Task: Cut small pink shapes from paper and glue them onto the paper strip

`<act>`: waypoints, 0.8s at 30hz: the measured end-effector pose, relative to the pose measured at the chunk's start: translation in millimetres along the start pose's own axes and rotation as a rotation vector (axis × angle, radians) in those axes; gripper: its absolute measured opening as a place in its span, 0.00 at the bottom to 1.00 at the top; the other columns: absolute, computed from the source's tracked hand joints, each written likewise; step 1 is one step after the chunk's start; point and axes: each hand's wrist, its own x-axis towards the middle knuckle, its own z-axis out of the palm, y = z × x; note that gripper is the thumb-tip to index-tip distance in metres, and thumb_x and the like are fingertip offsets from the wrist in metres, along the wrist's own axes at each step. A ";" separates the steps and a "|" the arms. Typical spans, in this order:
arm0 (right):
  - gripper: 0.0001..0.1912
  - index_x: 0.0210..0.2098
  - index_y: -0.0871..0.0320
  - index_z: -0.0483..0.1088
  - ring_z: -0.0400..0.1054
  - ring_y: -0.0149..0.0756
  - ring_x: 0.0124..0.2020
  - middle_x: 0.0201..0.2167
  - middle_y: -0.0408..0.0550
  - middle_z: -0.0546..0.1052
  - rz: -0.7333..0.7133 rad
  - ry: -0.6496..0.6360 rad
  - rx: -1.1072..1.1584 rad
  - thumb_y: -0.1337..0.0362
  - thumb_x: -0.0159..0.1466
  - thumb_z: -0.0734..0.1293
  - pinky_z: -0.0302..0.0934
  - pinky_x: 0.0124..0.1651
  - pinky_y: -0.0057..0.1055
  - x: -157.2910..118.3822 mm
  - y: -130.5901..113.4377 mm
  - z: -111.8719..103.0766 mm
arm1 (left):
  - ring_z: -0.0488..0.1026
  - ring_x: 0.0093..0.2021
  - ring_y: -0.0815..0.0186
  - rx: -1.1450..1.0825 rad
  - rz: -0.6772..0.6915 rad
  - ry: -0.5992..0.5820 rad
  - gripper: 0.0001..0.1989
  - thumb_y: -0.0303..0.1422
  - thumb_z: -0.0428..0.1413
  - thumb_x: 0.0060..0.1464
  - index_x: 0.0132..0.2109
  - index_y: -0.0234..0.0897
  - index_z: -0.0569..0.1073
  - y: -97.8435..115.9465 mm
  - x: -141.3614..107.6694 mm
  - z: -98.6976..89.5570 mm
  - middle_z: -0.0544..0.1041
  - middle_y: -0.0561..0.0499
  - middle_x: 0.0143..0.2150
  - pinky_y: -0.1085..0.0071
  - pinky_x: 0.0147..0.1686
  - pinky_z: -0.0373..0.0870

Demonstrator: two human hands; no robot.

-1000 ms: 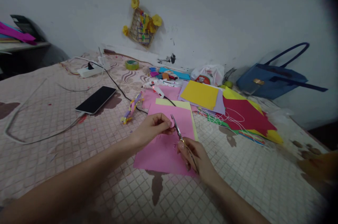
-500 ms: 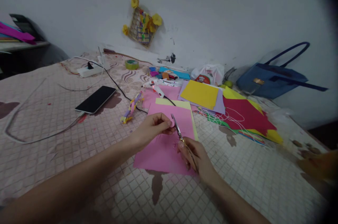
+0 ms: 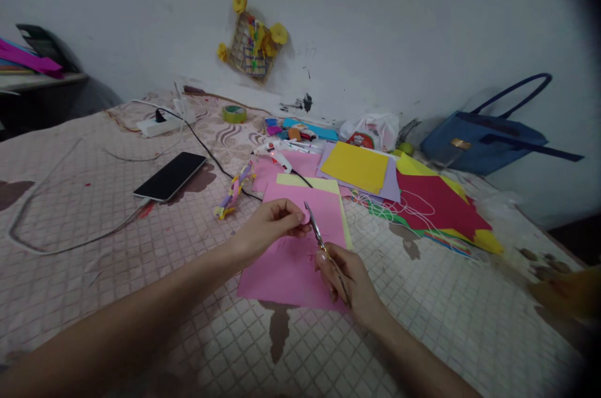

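My left hand (image 3: pixel 282 221) pinches a small piece of pink paper (image 3: pixel 305 216), mostly hidden by the fingers. Close beside it, my right hand (image 3: pixel 347 276) is closed around a pair of scissors (image 3: pixel 316 229), blades pointing up and away from me. The blade tips lie right by the pink piece; I cannot tell whether they touch it. Under both hands is a pink paper sheet (image 3: pixel 277 276), with small scraps on it and a pale yellow sheet (image 3: pixel 331 186) showing behind its far edge.
A phone (image 3: pixel 171 177) on a white cable and a purple-and-yellow paper braid (image 3: pixel 235 190) lie left. Beyond sit a glue gun (image 3: pixel 280 160), yellow paper (image 3: pixel 355 166) and a tape roll (image 3: pixel 234 114). White string (image 3: pixel 417 213), red paper (image 3: pixel 434 204) and a blue bag (image 3: pixel 483 141) are right.
The two hands stay in nearly the same place. A little more of the small pink piece shows by the left fingertips, and the right hand has shifted very slightly.
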 end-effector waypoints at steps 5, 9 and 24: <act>0.18 0.26 0.60 0.61 0.51 0.23 0.14 0.16 0.36 0.56 0.003 -0.003 -0.004 0.51 0.61 0.59 0.47 0.15 0.21 0.1 0.4 0.4 | 0.72 0.31 0.70 -0.015 -0.006 0.002 0.08 0.32 0.57 0.48 0.31 0.31 0.68 1.3 0.2 -0.5 0.73 0.51 0.30 0.70 0.36 0.67; 0.17 0.25 0.59 0.61 0.51 0.22 0.14 0.16 0.36 0.56 -0.011 0.001 -0.025 0.52 0.61 0.59 0.47 0.15 0.21 0.2 2.6 0.7 | 0.72 0.31 0.70 -0.014 -0.002 0.006 0.08 0.32 0.57 0.49 0.31 0.31 0.67 1.9 0.2 -1.1 0.73 0.50 0.30 0.70 0.35 0.68; 0.17 0.25 0.59 0.61 0.50 0.21 0.11 0.14 0.34 0.57 0.030 0.089 0.094 0.51 0.58 0.62 0.49 0.13 0.19 3.3 -7.4 -1.5 | 0.68 0.25 0.73 0.278 0.025 -0.038 0.06 0.32 0.53 0.52 0.31 0.32 0.65 4.7 -1.8 -0.6 0.70 0.53 0.25 0.74 0.27 0.65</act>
